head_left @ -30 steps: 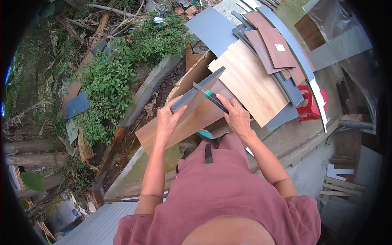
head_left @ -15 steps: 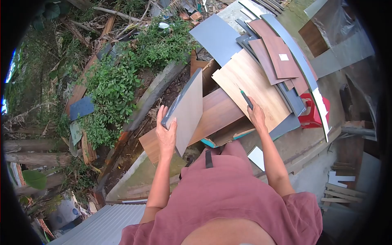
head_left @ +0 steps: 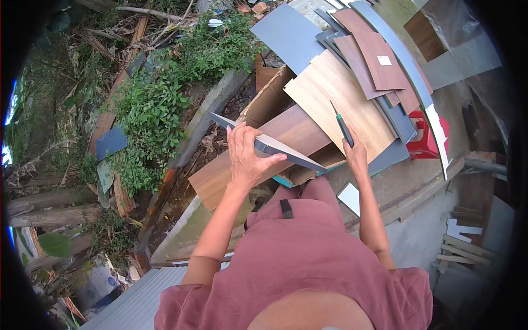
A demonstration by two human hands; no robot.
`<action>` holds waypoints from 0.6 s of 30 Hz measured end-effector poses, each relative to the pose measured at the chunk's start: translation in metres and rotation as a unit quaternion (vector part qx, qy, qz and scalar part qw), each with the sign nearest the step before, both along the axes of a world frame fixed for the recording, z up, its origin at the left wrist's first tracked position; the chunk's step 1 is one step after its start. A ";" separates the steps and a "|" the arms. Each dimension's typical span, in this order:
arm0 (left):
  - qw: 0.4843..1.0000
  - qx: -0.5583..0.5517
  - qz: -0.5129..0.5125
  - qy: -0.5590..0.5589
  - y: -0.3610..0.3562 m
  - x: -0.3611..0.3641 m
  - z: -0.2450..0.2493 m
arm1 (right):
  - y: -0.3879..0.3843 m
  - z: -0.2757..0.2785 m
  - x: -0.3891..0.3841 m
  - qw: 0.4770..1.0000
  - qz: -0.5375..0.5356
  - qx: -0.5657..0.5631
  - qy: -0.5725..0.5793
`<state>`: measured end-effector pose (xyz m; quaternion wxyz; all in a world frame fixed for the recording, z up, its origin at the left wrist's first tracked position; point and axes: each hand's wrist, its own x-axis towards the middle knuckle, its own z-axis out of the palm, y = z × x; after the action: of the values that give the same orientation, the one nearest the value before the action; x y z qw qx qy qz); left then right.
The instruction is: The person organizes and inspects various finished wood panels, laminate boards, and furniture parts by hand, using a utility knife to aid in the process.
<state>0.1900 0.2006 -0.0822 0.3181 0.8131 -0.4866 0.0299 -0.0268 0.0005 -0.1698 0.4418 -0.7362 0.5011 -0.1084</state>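
Boards of laminate lie in a loose stack in front of the person, over an open cardboard box (head_left: 268,102). The left hand (head_left: 247,157) is closed around a grey panel (head_left: 294,155), thumb on the near side and fingers curled over the top. It holds the panel in the air above the stack, almost edge-on to the camera. One corner of the panel points left toward the green shrubs (head_left: 159,104), and the other end reaches right, over the long brown wood-grain board (head_left: 297,129).

The right hand (head_left: 357,157) is well apart from the panel, to its right. It is clasped around the dark handle of a cutter (head_left: 345,133), which stands nearly upright with its thin blade pointing away from the person. The blade sits over the pale wood-grain board (head_left: 335,99).

Behind that board, darker brown and grey strips fan out. A large grey sheet (head_left: 289,36) lies at the top of the stack. A red stool (head_left: 426,140) shows at the right edge of the pile. A small white offcut (head_left: 349,198) lies on the ground just beside the right forearm.
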 end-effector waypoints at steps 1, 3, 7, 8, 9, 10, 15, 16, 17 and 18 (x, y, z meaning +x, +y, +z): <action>1.000 -0.002 0.021 0.003 -0.004 0.002 0.000 | 0.004 0.004 0.000 1.000 -0.004 0.005 -0.002; 1.000 -0.012 0.025 -0.006 -0.008 0.007 0.003 | 0.011 0.017 0.003 0.999 0.012 -0.002 -0.049; 1.000 -0.016 0.004 -0.003 -0.004 0.019 -0.002 | 0.043 0.059 0.019 0.993 0.049 0.017 -0.102; 0.998 -0.015 0.008 0.055 -0.002 0.017 -0.003 | 0.052 0.063 0.023 0.989 0.076 0.009 -0.125; 0.994 -0.012 0.012 0.111 0.000 0.016 -0.003 | 0.062 0.074 0.029 0.983 0.097 -0.005 -0.158; 0.993 -0.046 0.024 0.105 -0.003 0.011 0.001 | 0.072 0.083 0.035 0.981 0.121 -0.001 -0.149; 0.989 -0.077 0.064 0.106 -0.003 0.003 -0.001 | 0.099 0.104 0.051 0.971 0.188 -0.042 -0.144; 0.987 -0.092 0.074 0.108 -0.002 0.004 -0.002 | 0.098 0.104 0.052 0.968 0.204 -0.070 -0.131; 0.987 -0.092 0.071 0.109 0.001 0.005 -0.001 | 0.097 0.103 0.053 0.964 0.220 -0.098 -0.117; 0.987 -0.079 0.082 0.117 0.004 0.005 0.000 | 0.095 0.100 0.054 0.956 0.229 -0.129 -0.133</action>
<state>0.1953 0.2049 -0.0827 0.4321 0.8206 -0.3741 -0.0011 0.0273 0.0955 -0.0694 0.4186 -0.8608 0.2380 -0.1647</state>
